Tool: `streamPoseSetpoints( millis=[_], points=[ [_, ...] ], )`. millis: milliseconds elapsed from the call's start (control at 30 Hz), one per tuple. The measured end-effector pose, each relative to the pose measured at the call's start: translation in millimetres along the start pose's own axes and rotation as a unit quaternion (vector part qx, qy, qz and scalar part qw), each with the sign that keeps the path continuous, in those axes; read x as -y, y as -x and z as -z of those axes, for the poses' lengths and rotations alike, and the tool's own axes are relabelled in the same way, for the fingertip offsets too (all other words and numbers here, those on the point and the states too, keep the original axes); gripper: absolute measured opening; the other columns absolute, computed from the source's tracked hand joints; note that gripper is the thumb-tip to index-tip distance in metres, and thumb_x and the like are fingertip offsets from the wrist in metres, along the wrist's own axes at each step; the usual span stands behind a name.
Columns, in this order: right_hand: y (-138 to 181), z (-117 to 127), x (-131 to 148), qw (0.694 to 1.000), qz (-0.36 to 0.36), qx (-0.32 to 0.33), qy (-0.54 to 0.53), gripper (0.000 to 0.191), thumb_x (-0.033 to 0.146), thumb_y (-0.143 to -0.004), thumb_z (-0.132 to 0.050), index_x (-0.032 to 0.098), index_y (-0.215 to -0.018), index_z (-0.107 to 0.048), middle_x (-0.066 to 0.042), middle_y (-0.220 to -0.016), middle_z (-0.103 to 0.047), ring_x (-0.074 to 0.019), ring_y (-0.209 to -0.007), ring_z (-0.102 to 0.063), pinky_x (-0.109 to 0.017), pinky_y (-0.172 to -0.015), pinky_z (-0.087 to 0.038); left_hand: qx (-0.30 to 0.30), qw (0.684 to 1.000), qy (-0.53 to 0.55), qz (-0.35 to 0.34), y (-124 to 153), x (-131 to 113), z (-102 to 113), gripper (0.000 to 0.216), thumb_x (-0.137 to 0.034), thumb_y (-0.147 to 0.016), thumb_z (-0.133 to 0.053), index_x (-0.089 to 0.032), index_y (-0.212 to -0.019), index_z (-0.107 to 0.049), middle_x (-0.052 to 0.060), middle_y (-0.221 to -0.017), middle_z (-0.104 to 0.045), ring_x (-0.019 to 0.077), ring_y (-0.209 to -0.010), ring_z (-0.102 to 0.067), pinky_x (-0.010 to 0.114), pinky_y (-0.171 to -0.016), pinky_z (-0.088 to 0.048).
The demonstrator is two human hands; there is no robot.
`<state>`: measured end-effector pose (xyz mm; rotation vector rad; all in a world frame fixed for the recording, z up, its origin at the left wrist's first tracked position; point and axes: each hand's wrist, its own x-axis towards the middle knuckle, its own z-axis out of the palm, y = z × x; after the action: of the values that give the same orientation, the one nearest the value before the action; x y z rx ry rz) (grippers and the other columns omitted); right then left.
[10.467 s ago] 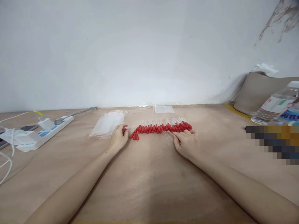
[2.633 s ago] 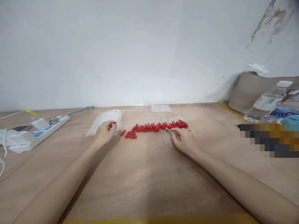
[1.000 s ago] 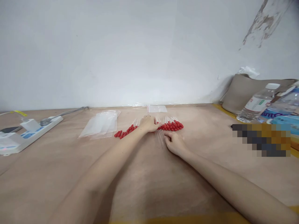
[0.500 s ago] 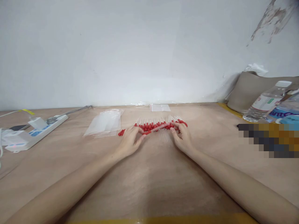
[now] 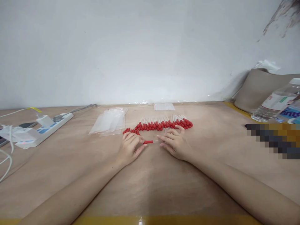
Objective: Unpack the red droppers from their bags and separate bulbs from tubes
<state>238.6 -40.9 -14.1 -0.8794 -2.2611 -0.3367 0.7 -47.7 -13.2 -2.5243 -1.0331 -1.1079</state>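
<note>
A row of clear droppers with red rubber bulbs (image 5: 164, 124) lies across the middle of the brown table (image 5: 150, 187). Just in front of it, one dropper (image 5: 151, 142) with a red bulb is held level between my two hands. My left hand (image 5: 130, 148) pinches its red bulb end, fingers closed. My right hand (image 5: 173, 143) pinches the clear glass end. A few loose red bulbs (image 5: 130, 131) lie beside my left hand's fingertips.
A stack of clear zip bags (image 5: 109, 121) lies left of the row, and one small bag (image 5: 164, 107) by the wall. A white power strip (image 5: 43, 131) with plugs and cables is at far left. A water bottle (image 5: 277, 103) and a beige bag (image 5: 260, 87) stand at right.
Both hands have drawn back from the row toward me, carrying one dropper between them. Before that, my left hand reached from the zip bags over to the row.
</note>
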Motion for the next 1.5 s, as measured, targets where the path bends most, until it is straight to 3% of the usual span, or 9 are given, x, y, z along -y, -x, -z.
streamPoseSetpoints(
  millis=[133, 300, 500, 700, 900, 1167, 1267, 1400, 1500],
  points=[
    [0.5, -4.8, 1.5, 1.000, 0.007, 0.013, 0.001, 0.023, 0.030, -0.087, -0.043, 0.025, -0.096, -0.063, 0.000, -0.068, -0.063, -0.0133, -0.077, -0.049, -0.042, -0.094, -0.016, 0.017, 1.000, 0.003, -0.006, -2.7, -3.2, -0.4, 0.010, -0.029, -0.080, -0.056, -0.020, -0.082, -0.055, 0.002, -0.086, -0.064, 0.0160, -0.081, -0.055, 0.034, -0.080, -0.036],
    [2.6, -5.3, 5.5, 0.999, 0.008, 0.036, -0.013, 0.024, 0.031, -0.087, -0.041, 0.026, -0.091, -0.064, 0.001, -0.069, -0.062, -0.0136, -0.077, -0.048, -0.043, -0.094, -0.016, 0.076, 0.997, -0.010, -0.013, -11.2, -12.3, -4.1, 0.035, -0.040, -0.079, -0.055, -0.025, -0.110, -0.054, 0.006, -0.109, -0.059, 0.0217, -0.103, -0.047, 0.038, -0.088, -0.032],
    [2.0, -3.4, 9.4, 0.999, 0.014, 0.047, -0.022, 0.026, 0.031, -0.087, -0.040, 0.026, -0.085, -0.065, 0.001, -0.065, -0.061, -0.0129, -0.073, -0.048, -0.042, -0.094, -0.015, 0.117, 0.993, -0.004, -0.029, -14.3, -18.2, -8.5, 0.018, -0.032, -0.086, -0.046, -0.023, -0.093, -0.061, 0.001, -0.092, -0.064, 0.0163, -0.091, -0.051, 0.038, -0.093, -0.027],
    [3.1, 0.6, 12.2, 0.998, 0.056, 0.026, -0.023, 0.022, 0.028, -0.086, -0.041, 0.025, -0.083, -0.063, 0.004, -0.058, -0.058, -0.0113, -0.068, -0.045, -0.040, -0.090, -0.018, 0.170, 0.983, -0.044, -0.052, -14.6, -23.0, -2.6, 0.024, -0.028, -0.088, -0.038, -0.021, -0.083, -0.060, 0.002, -0.081, -0.062, 0.0168, -0.087, -0.050, 0.041, -0.095, -0.022],
    [6.3, 2.6, 12.3, 0.996, 0.091, 0.001, 0.003, 0.018, 0.027, -0.086, -0.043, 0.027, -0.087, -0.060, 0.005, -0.059, -0.057, -0.0099, -0.067, -0.045, -0.038, -0.090, -0.017, 0.181, 0.980, -0.036, -0.071, -14.3, -23.8, 2.6, 0.025, -0.027, -0.088, -0.036, -0.019, -0.079, -0.058, 0.002, -0.076, -0.061, 0.0167, -0.085, -0.050, 0.042, -0.095, -0.021],
    [20.0, 3.2, 7.0, 0.997, 0.061, 0.041, -0.029, 0.022, 0.026, -0.086, -0.043, 0.039, -0.096, -0.058, 0.009, -0.067, -0.061, -0.0075, -0.070, -0.051, -0.034, -0.089, -0.019, 0.207, 0.976, 0.014, -0.063, -7.4, -23.1, 9.6, 0.028, -0.024, -0.089, -0.029, -0.018, -0.075, -0.053, 0.003, -0.072, -0.057, 0.0156, -0.074, -0.048, 0.039, -0.089, -0.029],
    [24.5, 5.0, -2.3, 0.999, 0.035, 0.016, -0.010, 0.024, 0.027, -0.086, -0.044, 0.041, -0.099, -0.058, 0.009, -0.067, -0.062, -0.0085, -0.070, -0.051, -0.035, -0.088, -0.019, 0.187, 0.982, 0.018, -0.015, -0.9, -13.3, 14.6, 0.032, -0.025, -0.089, -0.026, -0.018, -0.068, -0.048, 0.002, -0.066, -0.052, 0.0152, -0.067, -0.046, 0.037, -0.081, -0.033],
    [18.3, 7.6, -14.7, 0.990, -0.121, -0.066, 0.043, 0.021, 0.033, -0.082, -0.048, 0.033, -0.096, -0.064, 0.002, -0.066, -0.062, -0.0132, -0.072, -0.051, -0.038, -0.086, -0.019, 0.105, 0.983, 0.032, 0.146, -2.6, 13.9, 24.4, 0.032, -0.029, -0.090, -0.023, -0.019, -0.080, -0.051, 0.003, -0.074, -0.054, 0.0161, -0.071, -0.050, 0.032, -0.073, -0.039],
    [12.2, 7.4, -22.8, 0.969, -0.226, -0.078, 0.056, 0.024, 0.032, -0.082, -0.045, 0.025, -0.089, -0.066, -0.001, -0.068, -0.063, -0.0147, -0.071, -0.052, -0.036, -0.080, -0.023, 0.059, 0.963, 0.006, 0.263, -13.3, 41.2, 31.6, 0.031, -0.032, -0.087, -0.028, -0.017, -0.090, -0.055, 0.006, -0.085, -0.056, 0.0187, -0.085, -0.053, 0.031, -0.077, -0.041]
  ],
)
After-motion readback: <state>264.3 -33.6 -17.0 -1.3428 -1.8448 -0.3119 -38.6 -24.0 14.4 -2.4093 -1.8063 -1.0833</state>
